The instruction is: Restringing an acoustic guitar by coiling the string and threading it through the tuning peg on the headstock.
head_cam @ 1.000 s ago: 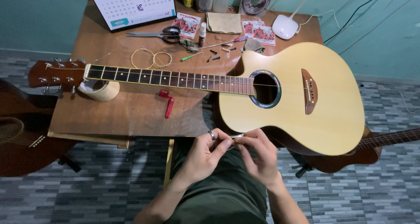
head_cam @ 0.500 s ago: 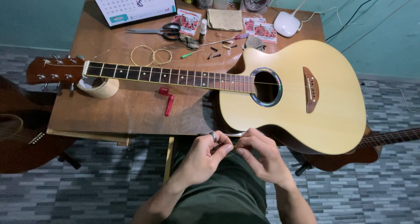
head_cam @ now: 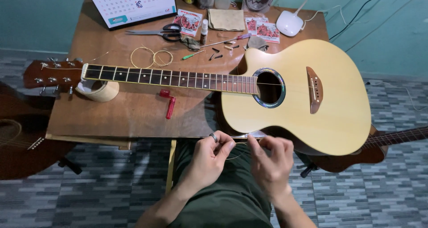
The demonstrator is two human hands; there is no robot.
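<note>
A pale acoustic guitar [head_cam: 330, 98] lies flat across a small wooden table [head_cam: 129, 114], its neck [head_cam: 169, 78] running left to a brown headstock [head_cam: 51, 74] propped on a roll of tape [head_cam: 99, 90]. Just in front of the table's near edge, over my lap, my left hand [head_cam: 207, 159], with a ring on one finger, and my right hand [head_cam: 269, 163] pinch a thin guitar string [head_cam: 236, 151] between their fingertips. A loop of the string sags between the two hands.
On the table lie a red string winder [head_cam: 169, 104], coiled strings [head_cam: 151, 57], scissors [head_cam: 156, 31], a screwdriver [head_cam: 223, 40], bridge pins, string packets [head_cam: 188, 22], a cloth [head_cam: 226, 18], a desk calendar [head_cam: 131, 3] and a white lamp base [head_cam: 290, 23]. Other guitars rest at left [head_cam: 18, 139] and right [head_cam: 383, 143].
My hands have drawn slightly apart, the right one shifting right, and the string between them now shows as a sagging loop. The guitar has not moved.
</note>
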